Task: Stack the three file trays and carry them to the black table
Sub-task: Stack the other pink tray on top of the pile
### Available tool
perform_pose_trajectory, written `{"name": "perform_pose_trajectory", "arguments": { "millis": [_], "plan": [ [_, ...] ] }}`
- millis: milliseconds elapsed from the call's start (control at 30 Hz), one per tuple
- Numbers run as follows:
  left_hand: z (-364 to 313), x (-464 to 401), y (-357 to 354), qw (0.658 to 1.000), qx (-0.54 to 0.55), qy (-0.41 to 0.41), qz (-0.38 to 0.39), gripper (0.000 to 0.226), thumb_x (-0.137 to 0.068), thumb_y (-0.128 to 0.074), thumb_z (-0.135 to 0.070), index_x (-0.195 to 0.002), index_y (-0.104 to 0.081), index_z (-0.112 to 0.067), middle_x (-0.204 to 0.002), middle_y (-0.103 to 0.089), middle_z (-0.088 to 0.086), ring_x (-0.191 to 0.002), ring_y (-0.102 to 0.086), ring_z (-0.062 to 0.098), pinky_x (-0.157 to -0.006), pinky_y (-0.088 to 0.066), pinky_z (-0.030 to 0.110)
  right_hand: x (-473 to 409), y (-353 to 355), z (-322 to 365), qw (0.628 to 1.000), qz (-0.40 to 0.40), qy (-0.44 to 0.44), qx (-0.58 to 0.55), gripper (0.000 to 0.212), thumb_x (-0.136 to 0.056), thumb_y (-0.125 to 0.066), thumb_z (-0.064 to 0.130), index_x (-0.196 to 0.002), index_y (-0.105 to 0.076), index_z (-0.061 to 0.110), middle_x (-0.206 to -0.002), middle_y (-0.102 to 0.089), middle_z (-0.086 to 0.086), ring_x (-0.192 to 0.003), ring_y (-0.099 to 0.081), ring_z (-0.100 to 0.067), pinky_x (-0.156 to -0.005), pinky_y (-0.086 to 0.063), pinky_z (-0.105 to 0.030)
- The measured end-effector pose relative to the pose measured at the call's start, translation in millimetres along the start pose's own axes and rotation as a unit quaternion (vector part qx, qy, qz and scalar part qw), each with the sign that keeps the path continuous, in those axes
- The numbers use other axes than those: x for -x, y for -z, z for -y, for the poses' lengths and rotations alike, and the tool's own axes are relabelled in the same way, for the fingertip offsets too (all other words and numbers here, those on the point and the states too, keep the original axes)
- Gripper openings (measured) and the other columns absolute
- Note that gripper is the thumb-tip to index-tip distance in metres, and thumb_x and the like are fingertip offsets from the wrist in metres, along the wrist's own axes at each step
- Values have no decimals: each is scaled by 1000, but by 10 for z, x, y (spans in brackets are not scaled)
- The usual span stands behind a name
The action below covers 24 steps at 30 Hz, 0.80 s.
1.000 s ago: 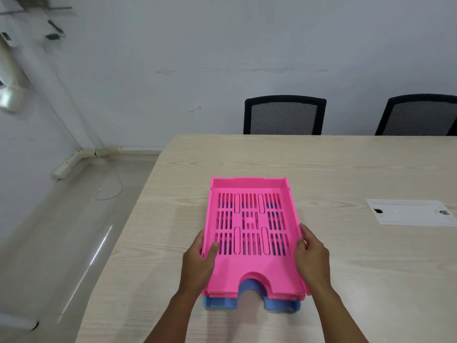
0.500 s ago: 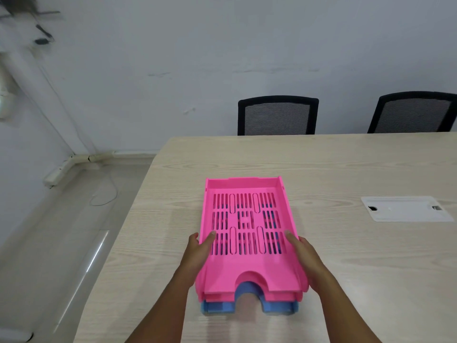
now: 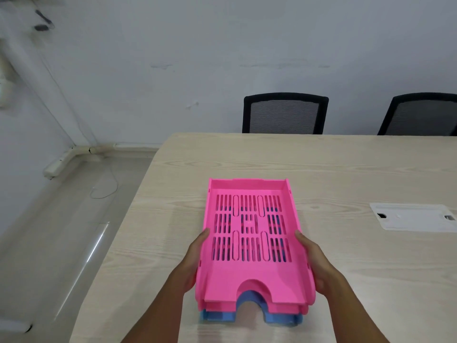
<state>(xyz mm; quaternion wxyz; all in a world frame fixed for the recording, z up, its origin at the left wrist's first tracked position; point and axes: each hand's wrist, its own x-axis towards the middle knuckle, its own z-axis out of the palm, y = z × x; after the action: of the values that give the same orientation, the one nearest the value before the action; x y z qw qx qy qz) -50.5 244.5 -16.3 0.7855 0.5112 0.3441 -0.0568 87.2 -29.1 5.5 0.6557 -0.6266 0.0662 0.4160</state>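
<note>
Three file trays sit nested in one stack on the pale wooden table (image 3: 346, 169). The top pink tray (image 3: 249, 273) has a slotted floor; under its front edge shows a second pink tray (image 3: 284, 308), and below that a blue tray (image 3: 220, 316). My left hand (image 3: 191, 266) grips the stack's left side, thumb on the top rim. On the right side, my right hand (image 3: 319, 264) does the same. The stack's near end looks raised slightly off the table, though I cannot be sure.
A white cable cover plate (image 3: 413, 216) lies flush in the table to the right. Two black mesh chairs (image 3: 284, 113) (image 3: 420, 115) stand behind the far edge. The table's left edge drops to the floor, where a cable trunk (image 3: 74, 157) runs along the wall.
My hands slid from the rims lower down the stack's sides and took a firmer hold. The stack shifted a little toward me.
</note>
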Motion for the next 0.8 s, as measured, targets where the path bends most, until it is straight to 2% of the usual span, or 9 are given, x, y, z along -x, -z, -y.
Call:
{"name": "perform_pose_trajectory", "arguments": {
  "millis": [100, 200, 300, 433, 533, 633, 800],
  "plan": [
    [29, 21, 18, 1000, -6, 15, 3, 48, -96, -48, -48, -118, -71, -12, -96, -80, 12, -85, -74, 30, -107, -46, 56, -10, 12, -60, 1000, 12, -6, -17, 55, -96, -48, 52, -116, -70, 6, -107, -75, -20, -87, -71, -35, -93, -52, -51],
    [66, -5, 40, 1000, -9, 24, 8, 48, -94, -51, -46, -121, -69, -10, -94, -79, 12, -82, -73, 29, -104, -47, 54, -48, 28, -126, 1000, 7, 0, -22, 52, -94, -51, 52, -117, -69, 8, -106, -75, -19, -87, -70, -35, -97, -49, -54],
    [108, -46, 85, 1000, -21, 19, 3, 49, -91, -56, -43, -125, -66, -10, -99, -79, 14, -85, -73, 30, -102, -48, 53, -78, 46, -160, 1000, 0, 11, -10, 53, -91, -54, 50, -120, -69, 9, -108, -76, -18, -88, -70, -33, -106, -43, -55],
    [163, 3, 122, 999, -38, 9, -1, 60, -77, -65, -47, -126, -65, -13, -109, -77, 16, -98, -70, 34, -108, -44, 60, -65, 77, -212, 1000, 11, 7, -17, 51, -91, -56, 47, -120, -68, 7, -105, -76, -17, -84, -70, -32, -101, -47, -53],
    [252, 107, 127, 999, -31, 10, -6, 53, -82, -65, -42, -125, -66, -11, -105, -78, 16, -93, -71, 33, -107, -46, 59, -22, 76, -262, 1000, 19, 1, -21, 49, -91, -55, 46, -117, -69, 7, -101, -77, -17, -81, -71, -31, -97, -47, -51],
    [359, 256, 119, 1000, -16, 5, -18, 42, -92, -58, -36, -125, -66, -11, -107, -77, 18, -92, -72, 34, -106, -47, 59, 9, 83, -324, 999, 30, 0, -16, 49, -89, -57, 48, -114, -71, 8, -101, -77, -17, -83, -70, -32, -107, -41, -56],
    [536, 537, 152, 998, -4, -10, -59, 41, -91, -59, -36, -123, -68, -12, -109, -77, 20, -94, -71, 35, -106, -46, 62, 41, 31, -417, 998, 55, -6, 5, 56, -78, -64, 54, -112, -72, 11, -104, -77, -17, -89, -69, -35, -112, -37, -59]
  ]
}}
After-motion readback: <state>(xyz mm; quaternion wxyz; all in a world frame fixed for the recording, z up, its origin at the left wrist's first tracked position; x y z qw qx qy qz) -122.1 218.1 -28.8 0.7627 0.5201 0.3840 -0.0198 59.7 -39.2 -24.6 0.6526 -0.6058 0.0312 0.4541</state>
